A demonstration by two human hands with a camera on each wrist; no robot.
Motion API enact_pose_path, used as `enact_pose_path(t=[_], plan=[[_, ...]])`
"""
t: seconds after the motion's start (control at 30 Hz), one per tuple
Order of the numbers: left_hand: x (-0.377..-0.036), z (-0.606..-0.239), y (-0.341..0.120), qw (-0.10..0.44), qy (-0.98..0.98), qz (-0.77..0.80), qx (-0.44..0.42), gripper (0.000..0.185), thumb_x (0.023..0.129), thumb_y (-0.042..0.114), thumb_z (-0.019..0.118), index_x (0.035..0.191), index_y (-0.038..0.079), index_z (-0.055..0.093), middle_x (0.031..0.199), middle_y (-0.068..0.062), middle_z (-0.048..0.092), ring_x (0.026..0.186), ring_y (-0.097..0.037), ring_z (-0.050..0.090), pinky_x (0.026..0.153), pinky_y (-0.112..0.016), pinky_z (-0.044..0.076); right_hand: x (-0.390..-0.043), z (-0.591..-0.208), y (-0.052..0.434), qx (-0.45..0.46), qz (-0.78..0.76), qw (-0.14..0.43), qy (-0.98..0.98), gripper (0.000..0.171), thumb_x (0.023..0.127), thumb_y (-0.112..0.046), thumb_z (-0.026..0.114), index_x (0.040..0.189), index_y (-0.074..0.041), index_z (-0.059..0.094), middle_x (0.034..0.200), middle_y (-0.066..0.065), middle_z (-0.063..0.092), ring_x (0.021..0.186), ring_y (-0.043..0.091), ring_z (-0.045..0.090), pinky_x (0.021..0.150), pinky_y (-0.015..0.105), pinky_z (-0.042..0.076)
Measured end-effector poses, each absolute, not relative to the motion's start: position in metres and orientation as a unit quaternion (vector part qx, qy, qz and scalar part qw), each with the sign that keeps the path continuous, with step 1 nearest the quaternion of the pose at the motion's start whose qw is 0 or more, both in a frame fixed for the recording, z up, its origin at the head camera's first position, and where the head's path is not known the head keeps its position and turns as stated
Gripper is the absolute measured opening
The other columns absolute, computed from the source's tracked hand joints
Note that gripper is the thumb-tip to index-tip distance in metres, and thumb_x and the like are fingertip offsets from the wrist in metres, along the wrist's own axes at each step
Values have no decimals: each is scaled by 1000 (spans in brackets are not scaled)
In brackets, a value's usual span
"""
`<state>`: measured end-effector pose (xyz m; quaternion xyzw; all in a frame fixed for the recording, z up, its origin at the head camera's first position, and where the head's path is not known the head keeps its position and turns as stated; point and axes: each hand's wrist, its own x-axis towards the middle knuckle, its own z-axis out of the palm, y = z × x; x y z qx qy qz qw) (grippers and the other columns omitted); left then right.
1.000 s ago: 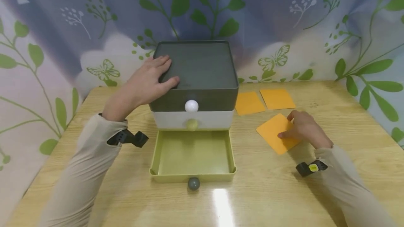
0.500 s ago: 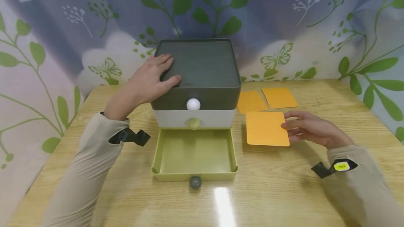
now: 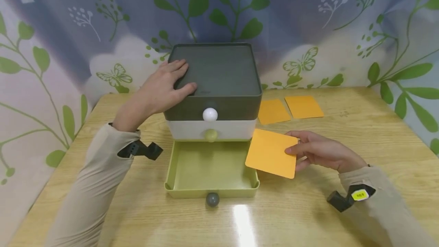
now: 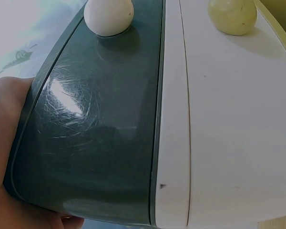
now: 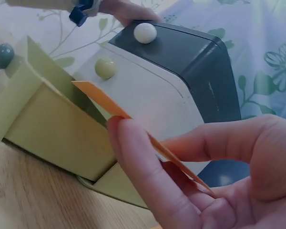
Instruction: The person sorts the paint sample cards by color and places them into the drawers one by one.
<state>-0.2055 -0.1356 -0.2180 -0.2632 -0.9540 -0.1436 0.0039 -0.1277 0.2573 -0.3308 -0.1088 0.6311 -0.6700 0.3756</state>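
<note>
The right hand (image 3: 322, 152) pinches an orange card (image 3: 271, 152) at the open green drawer's (image 3: 210, 169) 3 o'clock edge. The left hand (image 3: 161, 87) lies flat, grip wide, on the drawer cabinet (image 3: 219, 83).

Bright, even overhead light — glare streak on the table (image 3: 241, 224), wide-angle bowed edges, blurred wrist close-ups

Wooden counter (image 3: 343, 216), glossy, with a glare patch near its front edge. Two orange cards (image 3: 273, 111) (image 3: 303, 106) lie flat side by side on the counter toward its far right, close together but apart, the right one slightly farther back. Behind the counter, a backdrop curtain (image 3: 308, 29) printed with green leaves, white sprigs and butterflies.
</note>
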Motion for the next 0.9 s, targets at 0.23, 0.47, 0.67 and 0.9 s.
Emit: enact_pose_path(t=[0.23, 0.47, 0.67, 0.9], plan=[[-206, -217, -136, 13, -954, -143, -264, 71, 100, 42, 42, 150, -5, 24, 158, -20, 18, 146, -34, 12, 119, -42, 5, -123, -328, 248, -97, -607, 363, 700, 88, 94, -9, 61, 148, 13, -5, 62, -1, 48, 70, 18, 69, 81, 40, 57], [-204, -219, -136, 5, -953, -150, -262, 71, 100, 42, 43, 150, -5, 24, 158, -20, 18, 146, -34, 12, 119, -42, 2, -116, -321, 234, -102, -553, 350, 749, 70, 91, -14, 67, 142, 7, 23, 78, 12, 44, 65, 28, 67, 73, 43, 58], [-204, -220, -138, 8, -955, -155, -254, 71, 100, 42, 43, 150, -4, 24, 158, -19, 18, 147, -34, 11, 119, -42, 3, -123, -320, 218, -151, -596, 330, 716, 64, 96, -12, 60, 142, 6, 20, 93, 20, 64, 78, 27, 67, 77, 42, 58], [-205, -221, -137, 12, -953, -160, -256, 70, 100, 41, 45, 150, -4, 26, 158, -19, 19, 147, -33, 11, 119, -41, 3, -127, -321, 220, -180, -621, 301, 701, 52, 99, -8, 53, 140, 2, 22, 108, 27, 62, 93, 30, 67, 85, 42, 55]])
